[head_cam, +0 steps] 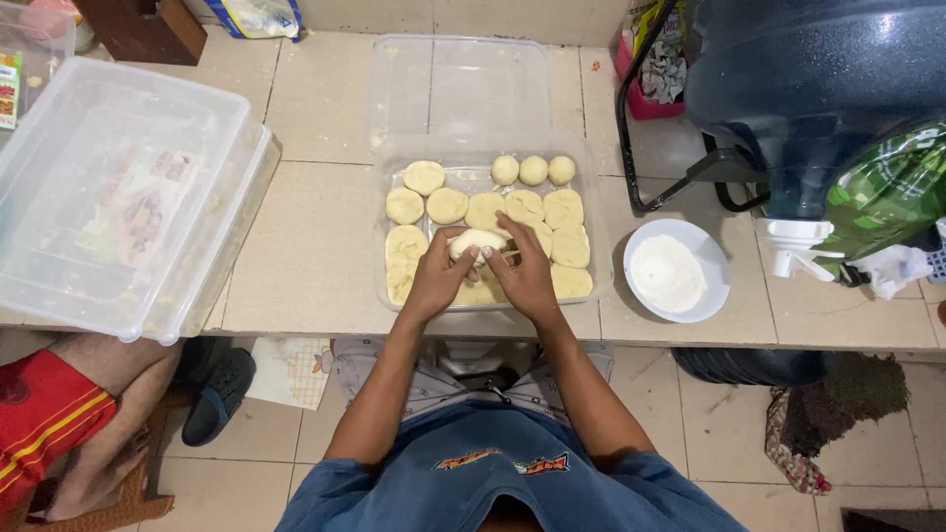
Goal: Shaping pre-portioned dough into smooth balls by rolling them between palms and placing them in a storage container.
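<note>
A pale ball of dough [476, 241] sits between both my hands, above a clear plastic tray [591, 212] on the tiled counter. My left hand [439, 278] cups the ball from the left, and my right hand [522, 271] pinches it from the right. Several flattened dough discs [446, 205] lie in rows in the tray. Three small round dough balls [533, 169] line its far edge.
A white bowl of flour [675, 271] stands right of the tray. The tray's clear lid [458, 84] lies behind it. A large clear plastic box [108, 202] fills the counter's left. A blue water jug [818, 94] on a black stand is far right. Another person's leg [89, 414] shows lower left.
</note>
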